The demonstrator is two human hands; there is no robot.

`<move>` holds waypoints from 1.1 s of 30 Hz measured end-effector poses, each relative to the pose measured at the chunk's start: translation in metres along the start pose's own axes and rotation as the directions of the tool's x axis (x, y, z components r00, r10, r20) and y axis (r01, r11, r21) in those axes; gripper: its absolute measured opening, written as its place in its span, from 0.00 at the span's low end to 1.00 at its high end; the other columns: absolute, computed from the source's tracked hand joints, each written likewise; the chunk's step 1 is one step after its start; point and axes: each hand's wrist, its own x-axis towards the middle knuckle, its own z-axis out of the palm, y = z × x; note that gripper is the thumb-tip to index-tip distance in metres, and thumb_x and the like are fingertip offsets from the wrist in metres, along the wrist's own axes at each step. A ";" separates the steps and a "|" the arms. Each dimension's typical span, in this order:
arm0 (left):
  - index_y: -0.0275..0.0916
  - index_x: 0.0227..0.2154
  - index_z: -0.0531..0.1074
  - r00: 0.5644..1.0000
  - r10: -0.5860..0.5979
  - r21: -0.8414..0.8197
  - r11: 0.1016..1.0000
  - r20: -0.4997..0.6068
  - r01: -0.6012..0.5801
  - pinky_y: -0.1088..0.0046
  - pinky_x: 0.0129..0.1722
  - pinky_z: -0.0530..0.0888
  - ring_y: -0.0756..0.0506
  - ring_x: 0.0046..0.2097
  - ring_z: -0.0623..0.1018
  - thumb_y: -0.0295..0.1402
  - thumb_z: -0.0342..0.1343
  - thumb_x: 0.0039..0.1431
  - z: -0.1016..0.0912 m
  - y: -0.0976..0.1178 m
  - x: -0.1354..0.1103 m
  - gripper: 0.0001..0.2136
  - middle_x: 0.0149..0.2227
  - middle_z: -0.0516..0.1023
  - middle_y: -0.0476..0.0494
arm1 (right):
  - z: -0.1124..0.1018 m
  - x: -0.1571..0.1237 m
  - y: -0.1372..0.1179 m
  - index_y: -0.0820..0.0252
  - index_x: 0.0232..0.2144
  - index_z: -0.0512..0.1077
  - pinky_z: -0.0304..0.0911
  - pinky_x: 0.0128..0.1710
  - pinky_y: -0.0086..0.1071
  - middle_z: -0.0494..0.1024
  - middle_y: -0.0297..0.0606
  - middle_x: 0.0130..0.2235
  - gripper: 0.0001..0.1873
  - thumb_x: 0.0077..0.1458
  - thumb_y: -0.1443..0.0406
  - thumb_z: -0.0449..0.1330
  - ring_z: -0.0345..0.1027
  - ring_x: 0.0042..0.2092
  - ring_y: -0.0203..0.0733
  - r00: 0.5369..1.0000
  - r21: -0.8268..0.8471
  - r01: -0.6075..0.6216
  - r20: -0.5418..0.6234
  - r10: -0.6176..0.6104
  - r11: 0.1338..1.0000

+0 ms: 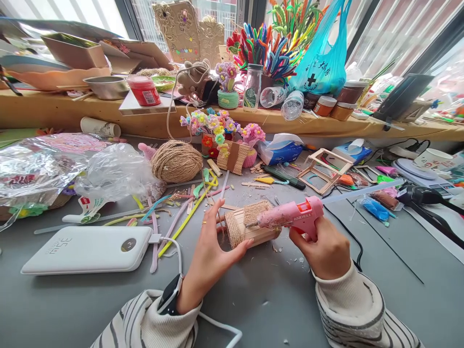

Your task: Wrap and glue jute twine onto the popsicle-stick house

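My right hand (328, 249) is wrapped around the handle of a pink hot glue gun (293, 216), with a clear glue stick (362, 190) poking out of its back. The gun's nozzle points left, at or just over a craft-stick holder (266, 236) that lies on its side, partly wound with twine. I cannot tell whether the nozzle touches it. My left hand (213, 244) steadies the holder's left end, thumb in front and fingers behind, some of them hidden. A ball of twine (177, 161) sits behind my left hand.
A white power bank (87, 249) lies left, its cable running to my left wrist. Pipe cleaners (188, 215) are strewn beside the holder. Behind stand fluffy flowers (213, 124), a tissue pack (281, 149) and a wooden frame (324, 169). A black cord (353, 229) passes right of the gun.
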 end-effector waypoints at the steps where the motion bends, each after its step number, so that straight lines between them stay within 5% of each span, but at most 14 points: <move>1: 0.42 0.58 0.48 1.000 0.002 -0.001 1.000 -0.001 -0.002 0.61 0.48 0.71 0.40 0.53 0.67 0.43 0.59 0.47 0.000 0.000 0.000 0.37 0.60 0.54 0.35 | 0.000 0.000 0.000 0.62 0.27 0.68 0.52 0.16 0.27 0.63 0.29 0.15 0.07 0.51 0.64 0.53 0.55 0.15 0.33 1.000 -0.004 -0.002 0.003 0.002 1.000; 33: 0.43 0.57 0.50 1.000 -0.002 -0.051 0.999 -0.013 0.001 0.60 0.48 0.72 0.41 0.51 0.69 0.41 0.61 0.46 0.000 0.003 0.000 0.37 0.60 0.53 0.35 | -0.003 -0.001 0.006 0.60 0.29 0.69 0.52 0.16 0.29 0.63 0.29 0.16 0.07 0.51 0.64 0.52 0.54 0.15 0.34 1.000 -0.026 -0.024 0.016 0.024 0.999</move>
